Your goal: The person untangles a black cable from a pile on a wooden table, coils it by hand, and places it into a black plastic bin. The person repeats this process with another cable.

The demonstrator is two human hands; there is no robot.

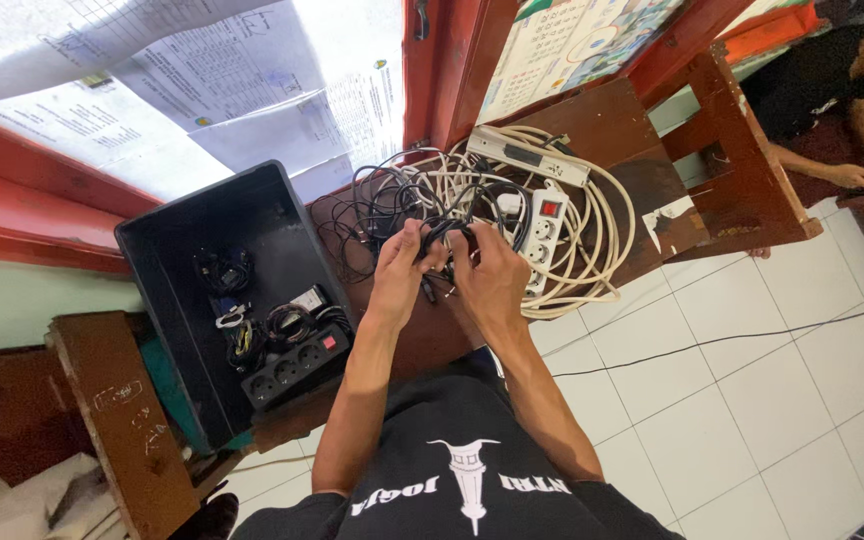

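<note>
Over the counter (642, 130), your left hand (402, 272) and right hand (490, 275) both pinch the black cable (444, 232) between them.

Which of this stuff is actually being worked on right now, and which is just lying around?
In hand: thin black cable, held by left hand and right hand; tangled cable pile.

Lying about: white power strips, black bin with black power strip, papers, floor cable.
</note>
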